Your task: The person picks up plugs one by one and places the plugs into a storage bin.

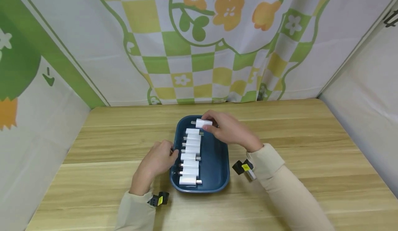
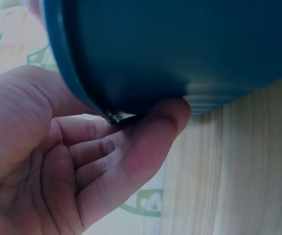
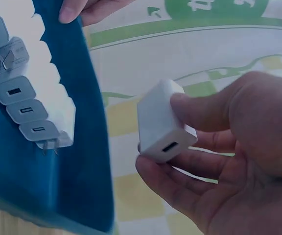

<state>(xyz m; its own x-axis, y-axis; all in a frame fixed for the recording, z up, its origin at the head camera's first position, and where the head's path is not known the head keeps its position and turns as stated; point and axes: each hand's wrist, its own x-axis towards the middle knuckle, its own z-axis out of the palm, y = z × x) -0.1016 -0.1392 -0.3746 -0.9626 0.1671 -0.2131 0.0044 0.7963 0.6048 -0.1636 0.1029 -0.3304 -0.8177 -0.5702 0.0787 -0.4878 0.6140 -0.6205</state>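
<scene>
A dark blue tray (image 1: pixel 214 169) lies on the table, with a row of several white USB chargers (image 1: pixel 190 164) along its left side, their metal prongs facing different ways. My right hand (image 1: pixel 231 129) pinches one white USB charger (image 3: pixel 163 120) between thumb and fingers above the tray's far end. Its USB port faces the right wrist camera, and the prongs point left in the head view. At the tray's left rim, my left hand (image 1: pixel 159 156) grips the edge, thumb on the inner side. The left wrist view shows its curled fingers (image 2: pixel 146 152) against the tray's wall.
The wooden table (image 1: pixel 295 137) extends around the tray. A patterned green, yellow and white cloth (image 1: pixel 214 61) hangs behind it, and white sheets stand at both sides. Small black wrist cameras (image 1: pixel 244 167) are strapped to both sleeves.
</scene>
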